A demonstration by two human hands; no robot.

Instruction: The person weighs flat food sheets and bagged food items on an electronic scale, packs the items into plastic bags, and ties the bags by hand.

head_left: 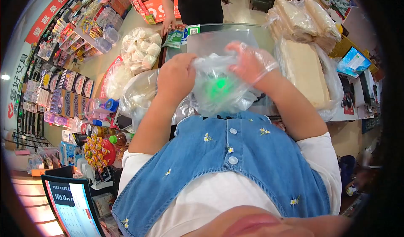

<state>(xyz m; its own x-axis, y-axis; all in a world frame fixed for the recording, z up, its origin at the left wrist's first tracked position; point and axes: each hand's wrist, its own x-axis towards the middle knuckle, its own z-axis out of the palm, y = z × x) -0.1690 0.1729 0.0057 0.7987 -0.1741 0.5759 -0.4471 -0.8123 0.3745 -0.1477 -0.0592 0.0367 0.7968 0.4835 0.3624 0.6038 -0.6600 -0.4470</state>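
Observation:
A clear plastic bag (216, 96) hangs in front of my chest over the counter, with a bright green glow showing through its middle. My left hand (177, 73) is closed on the bag's upper left edge. On the other side, my right hand (249, 64) wears a thin clear plastic glove (266, 63). Its fingers and thumb are spread at the bag's upper right, slightly smeared by motion. What lies inside the bag is hard to make out. Behind the bag is a translucent flat sheet or lid (227, 39) on the counter.
To the left sit bags of pale round food (141, 49). Wrapped stacks of flat, pale sheets (301, 75) lie on the right. Across the counter stands a person in black (193, 3), one hand near a green packet (174, 37). A monitor (73, 203) stands at lower left.

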